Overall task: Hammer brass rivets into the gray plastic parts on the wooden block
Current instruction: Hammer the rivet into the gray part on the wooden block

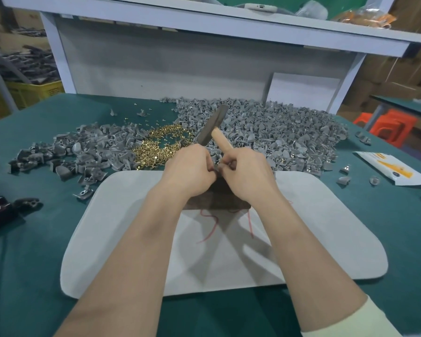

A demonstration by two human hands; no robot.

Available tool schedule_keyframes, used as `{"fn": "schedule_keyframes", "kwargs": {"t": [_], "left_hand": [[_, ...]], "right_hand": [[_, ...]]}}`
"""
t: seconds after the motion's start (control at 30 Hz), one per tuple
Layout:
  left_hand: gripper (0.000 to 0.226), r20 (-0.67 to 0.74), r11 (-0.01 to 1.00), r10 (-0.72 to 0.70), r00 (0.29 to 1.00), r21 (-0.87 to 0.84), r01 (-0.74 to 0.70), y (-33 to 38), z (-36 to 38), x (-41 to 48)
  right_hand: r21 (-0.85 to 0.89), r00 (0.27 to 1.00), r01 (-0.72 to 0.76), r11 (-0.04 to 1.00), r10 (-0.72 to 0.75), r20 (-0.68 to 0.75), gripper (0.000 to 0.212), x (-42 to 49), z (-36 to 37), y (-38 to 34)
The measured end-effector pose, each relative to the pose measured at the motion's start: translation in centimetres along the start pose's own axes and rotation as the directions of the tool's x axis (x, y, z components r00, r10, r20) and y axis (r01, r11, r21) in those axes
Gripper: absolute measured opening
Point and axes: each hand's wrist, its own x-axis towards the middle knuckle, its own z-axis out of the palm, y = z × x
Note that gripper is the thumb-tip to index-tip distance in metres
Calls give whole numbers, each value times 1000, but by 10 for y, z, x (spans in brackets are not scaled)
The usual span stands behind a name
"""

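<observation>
My right hand (pixel 247 171) grips the wooden handle of a hammer (pixel 213 125), whose dark steel head points up and away over the parts pile. My left hand (pixel 190 166) pinches a small gray plastic part (pixel 216 158) between both hands, above the far edge of the dark wooden block (pixel 216 200). The block lies on a pale gray pad (pixel 131 215) and is mostly hidden by my hands. A heap of brass rivets (pixel 156 147) lies just beyond my left hand. Whether a rivet sits in the held part is hidden.
A big pile of gray plastic parts (pixel 289 132) spreads across the back right of the green table (pixel 34 239); a smaller pile (pixel 83 152) lies at the left. A white-and-orange packet (pixel 394 170) is at the right, a black object (pixel 3 210) at the left edge. A shelf frame (pixel 204 27) stands behind.
</observation>
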Motion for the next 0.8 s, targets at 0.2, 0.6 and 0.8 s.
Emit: {"fn": "schedule_keyframes", "kwargs": {"t": [0.2,0.6,0.8], "left_hand": [[11,3,1000,18,1000,7,-18,-1,1,2],[14,-24,999,12,1000,30,-11,-2,3,3],[16,-21,1000,20,1000,16,-20,-3,4,1]], "right_hand": [[-8,1000,14,1000,-14,-5,15,0,1,0],[6,998,61,998,-60,-13,15,3,3,4],[100,998,65,993,-66,-1,16,2,2,11]]}}
